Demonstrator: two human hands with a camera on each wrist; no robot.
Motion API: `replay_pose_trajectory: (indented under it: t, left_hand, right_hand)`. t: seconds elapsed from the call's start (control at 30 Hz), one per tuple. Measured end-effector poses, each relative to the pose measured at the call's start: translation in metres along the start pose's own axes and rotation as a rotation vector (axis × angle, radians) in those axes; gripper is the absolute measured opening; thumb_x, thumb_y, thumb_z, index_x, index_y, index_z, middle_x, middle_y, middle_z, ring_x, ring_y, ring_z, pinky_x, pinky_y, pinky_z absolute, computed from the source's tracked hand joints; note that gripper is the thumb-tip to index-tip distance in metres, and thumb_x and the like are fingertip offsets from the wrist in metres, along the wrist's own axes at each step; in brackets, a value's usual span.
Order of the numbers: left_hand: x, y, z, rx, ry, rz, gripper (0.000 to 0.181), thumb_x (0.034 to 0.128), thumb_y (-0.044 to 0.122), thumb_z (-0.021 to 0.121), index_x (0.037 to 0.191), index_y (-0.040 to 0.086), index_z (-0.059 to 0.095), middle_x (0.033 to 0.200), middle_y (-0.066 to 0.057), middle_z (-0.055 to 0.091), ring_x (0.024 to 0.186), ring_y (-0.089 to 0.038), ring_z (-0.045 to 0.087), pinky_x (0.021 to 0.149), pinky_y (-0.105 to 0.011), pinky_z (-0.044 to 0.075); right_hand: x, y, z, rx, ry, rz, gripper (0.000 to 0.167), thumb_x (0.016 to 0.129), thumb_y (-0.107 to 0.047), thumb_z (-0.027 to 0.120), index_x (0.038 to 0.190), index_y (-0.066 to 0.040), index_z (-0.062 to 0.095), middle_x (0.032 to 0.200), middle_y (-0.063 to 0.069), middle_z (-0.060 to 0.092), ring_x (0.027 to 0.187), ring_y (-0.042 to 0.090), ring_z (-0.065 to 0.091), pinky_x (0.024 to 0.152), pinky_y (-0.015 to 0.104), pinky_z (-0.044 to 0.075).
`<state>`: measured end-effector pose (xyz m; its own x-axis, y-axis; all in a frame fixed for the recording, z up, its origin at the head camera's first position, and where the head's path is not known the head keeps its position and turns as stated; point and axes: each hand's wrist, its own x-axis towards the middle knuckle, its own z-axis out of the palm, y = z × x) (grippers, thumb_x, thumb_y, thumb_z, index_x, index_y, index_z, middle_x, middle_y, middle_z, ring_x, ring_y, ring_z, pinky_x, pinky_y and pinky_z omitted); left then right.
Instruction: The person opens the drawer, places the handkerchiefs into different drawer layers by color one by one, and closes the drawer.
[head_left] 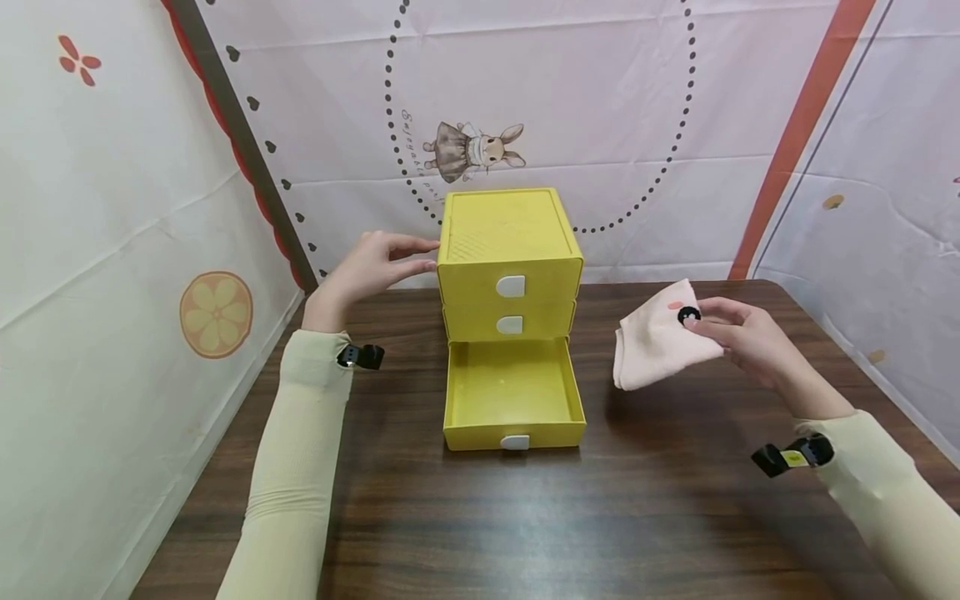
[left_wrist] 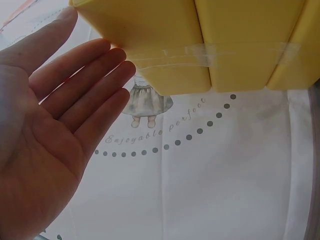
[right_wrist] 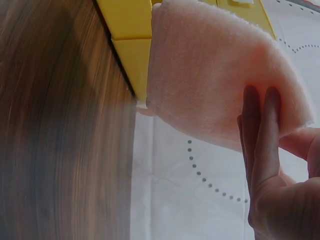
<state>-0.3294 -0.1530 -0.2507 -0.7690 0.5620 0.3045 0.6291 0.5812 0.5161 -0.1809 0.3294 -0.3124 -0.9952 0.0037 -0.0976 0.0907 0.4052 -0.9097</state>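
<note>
A yellow three-drawer box (head_left: 510, 225) stands in the middle of the table, its bottom drawer (head_left: 502, 392) pulled out and bare inside. My left hand (head_left: 375, 265) touches the box's upper left side with fingers nearly straight; the left wrist view shows its open palm beside the yellow wall (left_wrist: 150, 40). To the right of the drawer, my right hand (head_left: 750, 337) pinches a folded pink towel (head_left: 652, 342) by its right edge, thumb near a black round patch. The towel (right_wrist: 210, 75) hangs above the table, and fingers press its fuzzy back in the right wrist view.
The brown wood-grain table (head_left: 510, 525) stretches in front of the box. White printed cloth (head_left: 600, 100) with a rabbit drawing hangs behind, and more cloth lines both sides. Clear tape (left_wrist: 200, 55) runs across the box's side. White tabs (head_left: 511, 286) mark the drawer fronts.
</note>
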Motion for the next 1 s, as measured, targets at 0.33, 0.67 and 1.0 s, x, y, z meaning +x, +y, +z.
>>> replay_pose_trajectory:
  t: [0.33, 0.67, 1.0]
  left_hand:
    - [-0.001, 0.0, 0.0, -0.003, -0.007, -0.004, 0.049, 0.0844, 0.051, 0.065, 0.123, 0.021, 0.066, 0.12, -0.003, 0.067, 0.105, -0.015, 0.065, 0.088, -0.039, 0.052]
    - [0.0, -0.001, 0.0, -0.004, -0.006, -0.006, 0.05, 0.084, 0.052, 0.064, 0.123, 0.021, 0.065, 0.121, -0.002, 0.066, 0.106, -0.015, 0.064, 0.089, -0.037, 0.052]
    - [0.0, -0.002, -0.001, -0.003, -0.008, 0.001, 0.051, 0.0837, 0.054, 0.064, 0.123, 0.021, 0.065, 0.12, -0.001, 0.066, 0.106, -0.015, 0.064, 0.089, -0.036, 0.052]
  right_hand:
    - [-0.002, -0.013, 0.012, 0.038, -0.063, -0.02, 0.029, 0.093, -0.029, 0.061, 0.118, -0.016, 0.051, 0.089, -0.017, 0.064, 0.078, 0.002, 0.063, 0.069, 0.022, 0.054]
    - [0.0, -0.024, 0.023, 0.086, -0.121, -0.049, 0.029, 0.095, -0.022, 0.059, 0.119, -0.009, 0.05, 0.088, -0.014, 0.065, 0.077, 0.002, 0.063, 0.067, 0.022, 0.054]
    - [0.003, -0.028, 0.037, 0.131, -0.179, -0.062, 0.027, 0.096, -0.016, 0.057, 0.119, -0.007, 0.047, 0.088, -0.013, 0.068, 0.076, 0.004, 0.063, 0.068, 0.022, 0.054]
